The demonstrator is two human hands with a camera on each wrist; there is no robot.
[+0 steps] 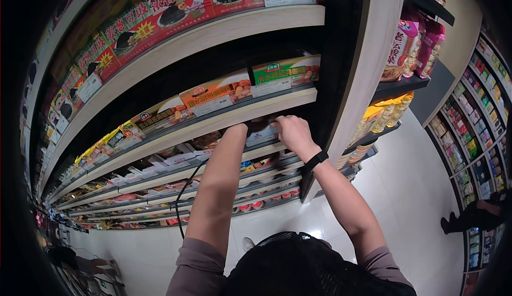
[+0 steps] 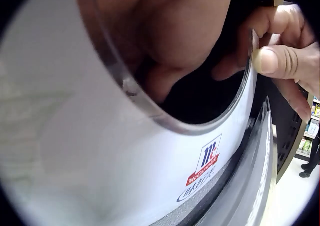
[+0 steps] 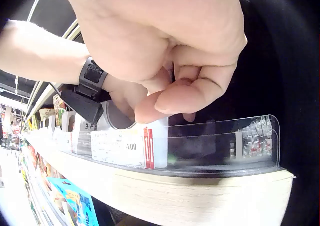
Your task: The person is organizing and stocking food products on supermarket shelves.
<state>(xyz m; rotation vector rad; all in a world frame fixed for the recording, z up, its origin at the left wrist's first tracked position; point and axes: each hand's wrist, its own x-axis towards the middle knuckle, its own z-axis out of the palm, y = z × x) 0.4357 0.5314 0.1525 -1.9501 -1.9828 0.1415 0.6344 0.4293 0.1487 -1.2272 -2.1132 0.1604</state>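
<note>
A white display box [image 2: 100,161] with a McCormick logo and a curved cutout stands on a shelf. My left hand [image 2: 175,31] reaches down through the cutout. Its fingers are mostly hidden inside the box, and I cannot tell whether they hold something. In the head view the upper shelf edge covers this hand. My right hand [image 1: 296,133] is at the box's right side. In the left wrist view, its thumb lies on the outside of the box's edge with fingers behind, pinching the wall. The right wrist view shows its fingertips right above the box's price tag [image 3: 117,147].
A clear plastic lip [image 3: 210,141] runs along the shelf front. Boxes, orange [image 1: 210,96] and green [image 1: 285,74], stand on the shelf above. A pale upright post [image 1: 354,93] borders the right side. Bagged goods [image 1: 402,50] hang beyond it. A person's dark-clad legs [image 1: 464,218] show at right.
</note>
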